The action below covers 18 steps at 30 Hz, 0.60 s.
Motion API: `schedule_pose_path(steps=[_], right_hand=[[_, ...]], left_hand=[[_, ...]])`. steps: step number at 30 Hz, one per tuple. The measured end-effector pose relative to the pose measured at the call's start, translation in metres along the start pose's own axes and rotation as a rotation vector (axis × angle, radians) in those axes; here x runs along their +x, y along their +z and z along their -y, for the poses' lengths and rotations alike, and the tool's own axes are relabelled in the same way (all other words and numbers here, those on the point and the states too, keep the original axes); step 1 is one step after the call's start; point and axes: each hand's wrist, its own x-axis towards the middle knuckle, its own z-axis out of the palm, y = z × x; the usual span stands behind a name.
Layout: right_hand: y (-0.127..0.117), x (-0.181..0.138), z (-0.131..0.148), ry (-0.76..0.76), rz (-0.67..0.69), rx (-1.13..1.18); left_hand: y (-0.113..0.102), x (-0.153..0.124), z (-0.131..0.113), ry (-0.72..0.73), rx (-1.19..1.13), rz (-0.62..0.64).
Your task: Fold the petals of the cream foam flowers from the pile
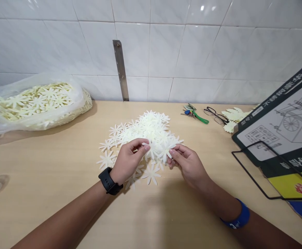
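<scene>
Flower cutouts (164, 150): two, pinched between two hands (128, 160).

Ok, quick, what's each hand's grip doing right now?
Left hand: closed, thumb and forefinger pinching the edge of a pale flower-shaped cutout.
Right hand: closed, thumb and fingers pinching a second flower-shaped cutout.

Pale, pointed-petalled flower pieces (147, 128) heaped on table (63, 169), overlapping (strays (151, 174) around edges).

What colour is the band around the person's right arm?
The band is blue with white markings, shown in the head view.
</scene>
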Motion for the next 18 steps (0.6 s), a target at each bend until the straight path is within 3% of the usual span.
schedule_pose_path(steps=[10,14,18], right_hand=[[0.003,-0.004,0.002,-0.099,-0.029,-0.043],[0.007,-0.012,0.006,-0.263,-0.052,-0.225],[0.01,-0.019,0.009,-0.52,-0.011,-0.391]], left_hand=[[-0.003,-0.003,-0.002,0.092,0.208,-0.07],[-0.001,-0.004,0.005,0.074,0.281,-0.047],[0.0,-0.003,0.008,0.096,0.351,-0.027]])
